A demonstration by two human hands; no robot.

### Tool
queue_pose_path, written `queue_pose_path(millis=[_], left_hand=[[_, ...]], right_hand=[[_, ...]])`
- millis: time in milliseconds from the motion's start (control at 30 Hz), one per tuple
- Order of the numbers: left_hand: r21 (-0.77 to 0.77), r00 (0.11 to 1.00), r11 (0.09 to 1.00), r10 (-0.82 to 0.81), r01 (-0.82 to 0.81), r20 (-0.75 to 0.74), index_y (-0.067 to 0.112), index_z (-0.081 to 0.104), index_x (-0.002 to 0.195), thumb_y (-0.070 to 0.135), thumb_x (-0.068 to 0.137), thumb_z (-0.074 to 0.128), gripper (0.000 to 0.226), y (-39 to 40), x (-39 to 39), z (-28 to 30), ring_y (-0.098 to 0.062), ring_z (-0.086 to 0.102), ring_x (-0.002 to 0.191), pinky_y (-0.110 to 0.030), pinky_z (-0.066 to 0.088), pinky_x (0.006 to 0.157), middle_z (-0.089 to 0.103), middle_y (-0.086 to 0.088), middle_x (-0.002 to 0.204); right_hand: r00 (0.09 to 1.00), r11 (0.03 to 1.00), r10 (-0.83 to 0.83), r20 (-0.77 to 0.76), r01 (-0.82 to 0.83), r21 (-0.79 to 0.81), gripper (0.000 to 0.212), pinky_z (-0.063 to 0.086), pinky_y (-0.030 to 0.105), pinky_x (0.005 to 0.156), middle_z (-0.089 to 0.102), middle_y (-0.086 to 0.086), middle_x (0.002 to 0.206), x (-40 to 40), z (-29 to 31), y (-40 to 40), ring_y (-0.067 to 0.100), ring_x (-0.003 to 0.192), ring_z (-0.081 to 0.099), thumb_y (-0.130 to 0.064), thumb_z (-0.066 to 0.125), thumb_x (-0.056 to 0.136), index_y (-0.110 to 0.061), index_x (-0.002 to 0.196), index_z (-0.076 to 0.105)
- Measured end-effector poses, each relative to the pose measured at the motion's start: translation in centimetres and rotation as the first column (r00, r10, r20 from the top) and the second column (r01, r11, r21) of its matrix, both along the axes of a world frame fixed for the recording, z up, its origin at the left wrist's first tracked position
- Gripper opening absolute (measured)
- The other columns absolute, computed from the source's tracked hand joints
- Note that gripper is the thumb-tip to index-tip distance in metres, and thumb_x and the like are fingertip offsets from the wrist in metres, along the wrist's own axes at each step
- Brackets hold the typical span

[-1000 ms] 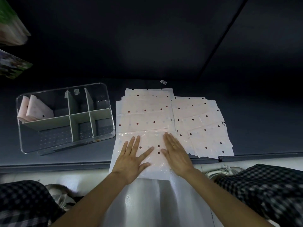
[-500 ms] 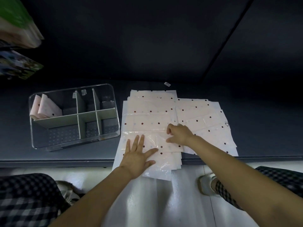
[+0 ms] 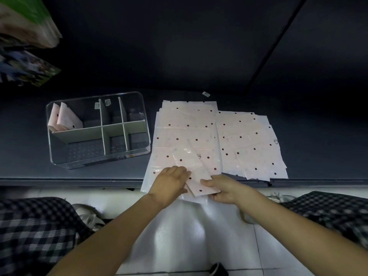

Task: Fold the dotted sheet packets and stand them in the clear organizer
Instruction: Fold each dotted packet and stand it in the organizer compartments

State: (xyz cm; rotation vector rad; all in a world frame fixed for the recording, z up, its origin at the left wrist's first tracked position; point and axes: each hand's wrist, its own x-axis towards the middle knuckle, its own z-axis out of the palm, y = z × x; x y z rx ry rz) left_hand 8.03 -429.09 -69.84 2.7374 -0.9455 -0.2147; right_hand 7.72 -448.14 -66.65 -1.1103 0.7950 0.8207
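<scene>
Pale pink dotted sheet packets [image 3: 187, 124] lie overlapped in two stacks on a dark shelf. One folded packet [image 3: 191, 168] sits tilted at the stack's near edge. My left hand [image 3: 171, 182] rests on its left side, fingers curled over the edge. My right hand [image 3: 223, 188] pinches its near right corner. The clear organizer [image 3: 139, 154] with grey dividers stands to the left; two folded packets [image 3: 65, 118] stand in its far left compartment.
The right stack [image 3: 253, 144] of dotted packets spreads toward the shelf's front edge [image 3: 79, 181]. White tiled floor [image 3: 189, 236] lies below. My checkered knees [image 3: 35, 232] flank the hands. Printed packages [image 3: 25, 46] hang at the top left.
The right hand reached to the packet's far edge, then drew it toward me, folding the packet over. Both hands now hold the folded, tilted packet at the shelf edge.
</scene>
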Motion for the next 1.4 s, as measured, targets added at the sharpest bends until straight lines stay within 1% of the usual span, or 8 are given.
queue_pose_path(millis=[167,267,400,633,800,1067,1167,1400], left_hand=[[-0.027,0.996,0.997,0.077,-0.076,0.055,0.009,0.067,0.096,0.011,0.075,0.069,0.021,0.5,-0.5,-0.3,-0.028,0.062,0.081,-0.032,0.049,0.067,0.063,-0.008,0.092],[-0.107,0.988,0.983,0.149,-0.152,-0.035,0.012,0.065,0.114,0.013,0.09,0.054,0.026,0.6,-0.6,-1.2,-0.027,0.056,0.101,-0.033,0.046,0.083,0.06,-0.006,0.11],[-0.266,0.954,0.916,0.28,-0.3,-0.11,0.016,0.064,0.12,0.018,0.096,0.051,0.028,0.3,-1.0,-2.1,-0.019,0.051,0.111,-0.021,0.038,0.09,0.058,0.0,0.117],[-0.339,0.769,0.695,0.524,-0.634,-0.366,0.006,0.069,0.093,0.024,0.094,0.057,0.022,-0.2,-0.8,-2.7,-0.015,0.043,0.099,-0.019,0.037,0.082,0.053,-0.001,0.105],[-0.282,0.602,0.535,0.657,-0.796,-0.454,0.015,0.065,0.098,0.027,0.089,0.063,0.015,-1.1,-0.2,-2.1,-0.017,0.047,0.105,-0.024,0.041,0.081,0.051,0.0,0.106],[-0.101,0.989,0.985,0.145,-0.142,0.019,0.005,0.032,0.144,0.033,0.098,0.047,0.056,-1.1,-1.0,-1.8,-0.031,0.019,0.144,-0.04,0.011,0.118,0.018,-0.013,0.156],[0.192,0.998,0.979,0.067,-0.064,-0.011,0.009,-0.021,0.144,0.057,0.097,0.015,0.076,-0.3,-1.5,-3.3,-0.022,-0.029,0.139,-0.033,-0.022,0.112,-0.031,-0.007,0.15],[0.279,0.996,0.959,0.067,-0.05,-0.052,0.014,-0.029,0.141,0.068,0.09,0.013,0.086,-0.2,-1.3,-3.5,-0.024,-0.041,0.129,-0.036,-0.023,0.111,-0.036,-0.011,0.148]], right_hand=[[0.965,0.938,0.203,0.167,-0.142,-0.316,0.019,0.057,0.027,0.068,0.064,0.009,0.091,-1.5,-0.9,0.1,0.02,0.077,0.062,-0.02,0.048,0.098,-0.004,0.101,0.059],[0.671,0.597,0.634,0.383,-0.111,-0.794,0.021,0.043,0.007,0.073,0.063,0.0,0.097,-1.0,-1.3,-2.2,0.015,0.09,0.056,-0.002,0.043,0.094,-0.008,0.106,0.058],[0.368,0.471,0.861,0.352,-0.313,-0.825,0.05,0.031,0.01,0.093,0.054,-0.015,0.114,-0.1,-2.0,-3.1,0.006,0.111,0.037,-0.001,0.064,0.081,-0.022,0.126,0.054],[0.633,0.626,0.669,0.39,-0.196,-0.755,0.018,0.036,0.014,0.065,0.058,-0.007,0.072,3.2,-2.7,0.3,0.015,0.082,0.049,-0.018,0.069,0.083,-0.025,0.07,0.059],[0.702,0.54,0.665,0.255,-0.215,-0.814,0.016,0.039,0.024,0.071,0.065,0.005,0.083,4.5,-2.9,1.4,0.015,0.08,0.056,-0.024,0.067,0.085,-0.009,0.082,0.066],[0.726,0.49,0.671,0.15,-0.283,-0.824,0.023,0.04,0.028,0.071,0.052,0.001,0.07,5.7,-3.0,1.5,0.017,0.074,0.049,-0.026,0.069,0.083,-0.005,0.075,0.064],[0.718,0.447,0.689,0.103,-0.308,-0.84,0.017,0.044,0.031,0.082,0.058,-0.003,0.08,5.9,-3.0,1.7,0.017,0.085,0.056,-0.03,0.068,0.084,-0.014,0.08,0.064],[0.507,0.163,0.841,0.186,0.089,-0.983,0.027,0.044,0.038,0.08,0.06,0.005,0.097,1.9,-3.1,2.7,0.025,0.093,0.053,-0.031,0.069,0.082,-0.013,0.098,0.058]])
